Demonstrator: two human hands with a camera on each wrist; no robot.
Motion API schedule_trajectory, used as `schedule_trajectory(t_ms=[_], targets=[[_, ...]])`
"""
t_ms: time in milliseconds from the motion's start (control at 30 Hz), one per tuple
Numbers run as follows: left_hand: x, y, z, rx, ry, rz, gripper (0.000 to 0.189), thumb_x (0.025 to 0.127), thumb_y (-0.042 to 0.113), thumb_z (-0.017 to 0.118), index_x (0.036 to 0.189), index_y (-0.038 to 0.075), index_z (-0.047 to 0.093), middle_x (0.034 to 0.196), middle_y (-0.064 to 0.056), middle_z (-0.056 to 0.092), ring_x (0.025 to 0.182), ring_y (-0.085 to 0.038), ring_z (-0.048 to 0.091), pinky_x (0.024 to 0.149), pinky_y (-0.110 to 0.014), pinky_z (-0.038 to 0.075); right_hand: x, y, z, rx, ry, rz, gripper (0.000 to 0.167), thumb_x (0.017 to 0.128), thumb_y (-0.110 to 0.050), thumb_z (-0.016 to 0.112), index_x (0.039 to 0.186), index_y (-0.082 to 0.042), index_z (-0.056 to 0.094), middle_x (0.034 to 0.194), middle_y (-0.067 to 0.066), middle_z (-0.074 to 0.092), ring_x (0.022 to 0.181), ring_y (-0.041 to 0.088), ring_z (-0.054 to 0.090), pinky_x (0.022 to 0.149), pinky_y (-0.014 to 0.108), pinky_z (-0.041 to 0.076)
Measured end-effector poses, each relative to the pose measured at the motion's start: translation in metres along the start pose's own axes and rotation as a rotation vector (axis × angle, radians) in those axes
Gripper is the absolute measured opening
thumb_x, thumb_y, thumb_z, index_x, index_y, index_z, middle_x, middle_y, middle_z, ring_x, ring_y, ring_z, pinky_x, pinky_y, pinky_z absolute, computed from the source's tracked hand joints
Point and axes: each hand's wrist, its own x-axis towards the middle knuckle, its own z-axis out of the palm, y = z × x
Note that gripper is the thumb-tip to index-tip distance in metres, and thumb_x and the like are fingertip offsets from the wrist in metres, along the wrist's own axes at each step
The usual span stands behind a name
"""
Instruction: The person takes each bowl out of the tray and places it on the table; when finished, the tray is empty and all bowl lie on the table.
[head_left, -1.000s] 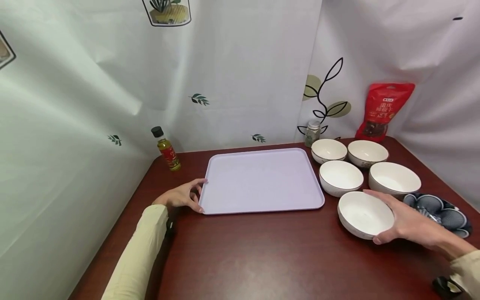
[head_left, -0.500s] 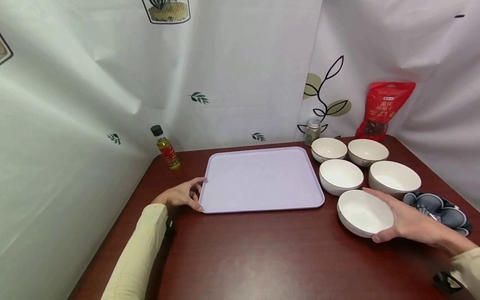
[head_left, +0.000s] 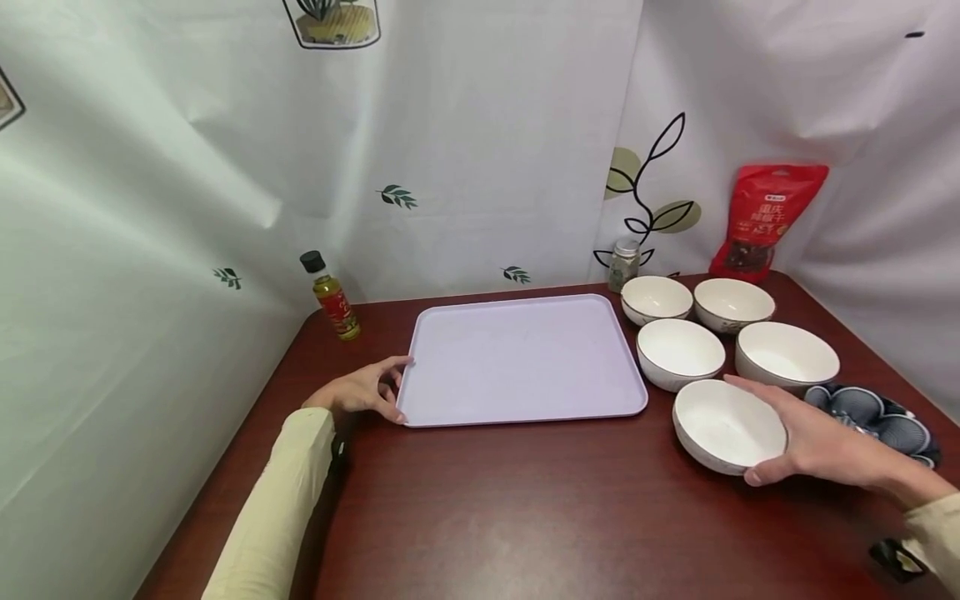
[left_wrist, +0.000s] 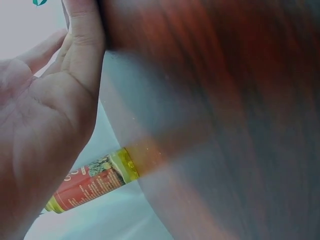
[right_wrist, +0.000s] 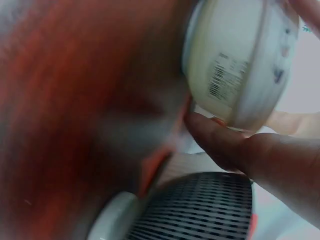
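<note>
In the head view, my left hand (head_left: 360, 393) is at the left edge of the lilac tray (head_left: 525, 358), thumb at its near corner and forefinger farther up the edge. In the left wrist view my left palm (left_wrist: 45, 105) shows, fingertips cut off. My right hand (head_left: 806, 437) grips a white bowl (head_left: 727, 425) right of the tray, thumb on the near side and fingers behind, mostly hidden. The bowl leans slightly toward me, its inside showing. A barcode label (right_wrist: 220, 75) shows on its underside in the right wrist view.
Several other white bowls (head_left: 681, 350) cluster behind the held one. A dark patterned cloth item (head_left: 873, 421) lies right of them. A glass jar (head_left: 624, 268) and a red snack pouch (head_left: 768, 217) stand at the back. An oil bottle (head_left: 333, 300) stands back left.
</note>
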Motion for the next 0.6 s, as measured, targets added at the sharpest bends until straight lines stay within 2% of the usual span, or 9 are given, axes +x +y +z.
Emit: schedule_trajectory(t_ms=[100,167,233,300,400,500,533,600], targets=[[-0.002,0.003,0.000,0.045,0.014,-0.013,0.104,0.075,0.014,0.087,0.157,0.003,0.022,0.120,-0.019,0.045,0.083,-0.018,0.057,0.076,-0.025,0.049,0.002,-0.004,-0.006,-0.024,0.003,-0.038,0.107,0.062,-0.012,0.092,0.151,0.000,0.035,0.146,0.027,0.039,0.116,-0.024,0.025,0.087,0.002,0.023],[-0.003,0.006,0.000,0.093,0.022,-0.021,0.104,0.075,0.015,0.087,0.156,0.003,0.024,0.122,-0.021,0.047,0.086,-0.019,0.058,0.079,-0.027,0.049,0.004,-0.006,-0.012,-0.027,-0.013,-0.051,0.103,0.064,-0.011,0.091,0.150,0.001,0.035,0.146,0.027,0.039,0.117,-0.029,0.023,0.088,0.000,0.027],[-0.003,0.010,0.000,0.140,0.029,-0.035,0.104,0.074,0.018,0.088,0.156,0.003,0.026,0.123,-0.023,0.049,0.091,-0.022,0.059,0.084,-0.032,0.051,0.007,-0.007,-0.018,-0.024,-0.020,-0.068,0.099,0.067,-0.010,0.091,0.149,0.003,0.036,0.151,0.007,0.039,0.118,-0.033,0.022,0.089,-0.002,0.033],[-0.004,0.013,0.000,0.193,0.041,-0.043,0.102,0.075,0.022,0.087,0.156,0.003,0.028,0.124,-0.023,0.053,0.097,-0.023,0.061,0.090,-0.038,0.052,0.012,-0.010,-0.026,-0.038,-0.027,-0.064,0.095,0.068,-0.010,0.090,0.147,0.003,0.038,0.147,-0.015,0.038,0.116,-0.034,0.024,0.084,0.001,0.042],[-0.006,0.017,-0.002,0.276,0.097,-0.040,0.093,0.078,0.027,0.086,0.153,0.003,0.035,0.118,-0.019,0.060,0.098,-0.023,0.063,0.093,-0.043,0.054,0.022,-0.016,-0.036,-0.079,-0.013,-0.066,0.089,0.070,-0.010,0.090,0.144,0.001,0.043,0.139,-0.026,0.037,0.114,-0.032,0.029,0.082,0.008,0.050],[-0.009,0.023,-0.004,0.355,0.208,-0.016,0.075,0.083,0.026,0.082,0.145,0.003,0.047,0.107,-0.014,0.066,0.092,-0.022,0.063,0.087,-0.041,0.056,0.040,-0.033,-0.046,-0.199,0.004,-0.068,0.084,0.072,-0.019,0.090,0.143,-0.004,0.049,0.140,-0.003,0.050,0.120,-0.010,0.051,0.082,0.019,0.055],[-0.009,0.025,-0.004,0.376,0.253,-0.003,0.069,0.084,0.025,0.081,0.142,0.002,0.051,0.104,-0.013,0.067,0.090,-0.022,0.063,0.085,-0.040,0.056,0.048,-0.039,-0.048,-0.238,0.010,-0.082,0.083,0.073,-0.021,0.090,0.143,-0.004,0.050,0.140,0.007,0.053,0.121,0.001,0.055,0.083,0.024,0.056],[-0.011,0.030,-0.004,0.409,0.338,0.022,0.057,0.086,0.022,0.078,0.135,0.002,0.058,0.102,-0.013,0.069,0.089,-0.023,0.064,0.083,-0.041,0.057,0.064,-0.051,-0.049,-0.318,0.025,-0.113,0.082,0.074,-0.027,0.089,0.143,-0.002,0.051,0.138,0.018,0.055,0.120,0.023,0.058,0.088,0.035,0.054]])
